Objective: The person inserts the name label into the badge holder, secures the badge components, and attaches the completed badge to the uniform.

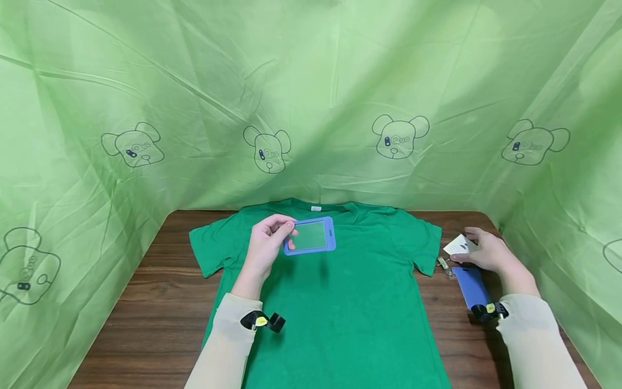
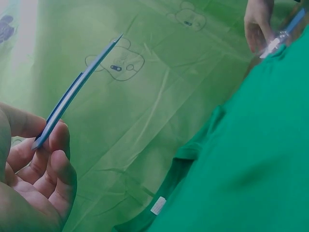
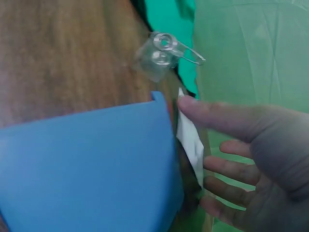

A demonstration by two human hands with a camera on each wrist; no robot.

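Observation:
My left hand pinches a blue badge holder frame with a clear window, raised above a green T-shirt. In the left wrist view the badge holder appears edge-on between thumb and fingers. Off to the right, my right hand has its thumb and fingers at opposite edges of a white printed card. The right wrist view shows the thumb tip against this card. Close by lie a blue panel and a clear strap clip.
The T-shirt lies spread face up over the middle of the brown wooden table. Green cloth walls with printed bear heads enclose the back and sides. Each wrist wears a black strap with a small camera.

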